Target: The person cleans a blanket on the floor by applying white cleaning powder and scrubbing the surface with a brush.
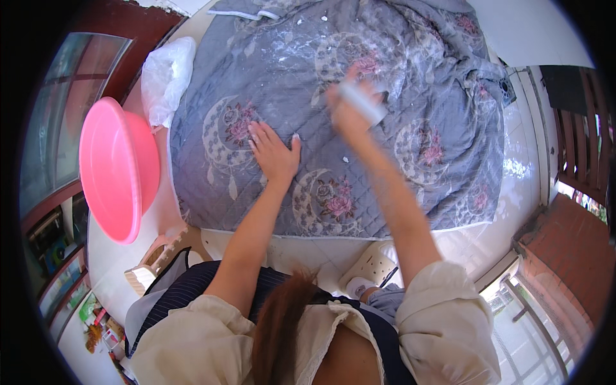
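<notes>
A grey quilted bed cover (337, 159), printed with crescents and pink roses, is spread over the tiled floor before me. My left hand (275, 153) lies flat on its left part, palm down and holding nothing. Further out and to the right, my right hand (351, 113) grips a pale, block-shaped brush-like object (363, 103) over the cover. Motion blur hides its exact kind. White powder or suds (293, 50) streak the far part of the cover, with small white bits scattered about. The cover is bunched into folds on the right and smoother on the left.
A pink plastic basin (113, 171) leans on its side at the left, by a translucent plastic bag (168, 79). A beige plastic stool (163, 252) is near my left side. My beige perforated clog (370, 264) is close to the cover's near edge. Brickwork (563, 255) stands right.
</notes>
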Action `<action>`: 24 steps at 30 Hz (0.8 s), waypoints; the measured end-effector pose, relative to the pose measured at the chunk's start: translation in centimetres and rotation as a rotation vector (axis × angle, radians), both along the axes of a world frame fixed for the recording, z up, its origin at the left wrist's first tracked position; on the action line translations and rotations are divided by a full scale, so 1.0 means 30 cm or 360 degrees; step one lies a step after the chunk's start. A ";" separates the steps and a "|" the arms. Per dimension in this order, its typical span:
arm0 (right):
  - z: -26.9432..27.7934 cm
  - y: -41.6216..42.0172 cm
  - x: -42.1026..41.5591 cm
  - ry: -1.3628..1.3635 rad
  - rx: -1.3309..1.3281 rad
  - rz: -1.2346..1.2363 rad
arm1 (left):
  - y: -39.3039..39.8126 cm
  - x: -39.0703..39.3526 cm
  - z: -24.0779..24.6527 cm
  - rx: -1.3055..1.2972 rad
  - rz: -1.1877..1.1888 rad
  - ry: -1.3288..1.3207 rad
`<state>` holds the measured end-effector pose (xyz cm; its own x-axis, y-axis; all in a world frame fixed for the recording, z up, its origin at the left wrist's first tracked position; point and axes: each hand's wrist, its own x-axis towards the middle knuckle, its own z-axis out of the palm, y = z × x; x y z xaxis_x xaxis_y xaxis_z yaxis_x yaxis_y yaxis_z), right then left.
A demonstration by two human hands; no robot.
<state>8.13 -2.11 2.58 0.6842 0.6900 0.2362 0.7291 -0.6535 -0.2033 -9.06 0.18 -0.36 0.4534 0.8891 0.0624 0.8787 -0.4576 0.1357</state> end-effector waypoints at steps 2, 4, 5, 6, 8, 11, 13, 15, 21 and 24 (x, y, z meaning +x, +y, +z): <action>0.023 -0.095 -0.166 0.0128 -0.0137 0.0240 | -0.015 -0.018 -0.028 0.0040 -0.0024 0.0118; 0.068 -0.171 -0.148 0.0171 -0.0280 0.0599 | -0.016 -0.030 -0.021 0.0007 -0.0059 0.0028; 0.052 -0.184 -0.057 0.0388 -0.0456 0.0685 | -0.015 -0.033 -0.015 -0.0003 -0.0072 -0.0015; 0.043 -0.201 0.038 0.0606 -0.0630 0.0745 | -0.014 -0.027 -0.011 -0.0010 -0.0087 -0.0068; 0.079 -0.290 0.231 0.0257 -0.0191 0.0447 | -0.019 -0.030 0.002 -0.0035 -0.0070 -0.0031; -0.013 -0.324 0.320 -0.0549 -0.0031 -0.0263 | -0.023 0.013 -0.006 0.0022 -0.0057 -0.0064; -0.064 -0.277 0.089 0.0438 0.0048 0.0009 | -0.033 0.009 -0.023 0.0043 -0.0063 -0.0050; 0.125 -0.172 -0.151 0.0693 -0.0439 0.0449 | -0.021 -0.015 -0.032 0.0043 -0.0079 -0.0033; -0.064 -0.296 0.169 0.0054 -0.0044 0.0707 | -0.012 -0.025 -0.011 0.0022 -0.0182 -0.0046; -0.014 -0.408 0.515 0.0071 -0.0111 -0.0252 | -0.013 -0.005 -0.032 0.0071 -0.0217 -0.0026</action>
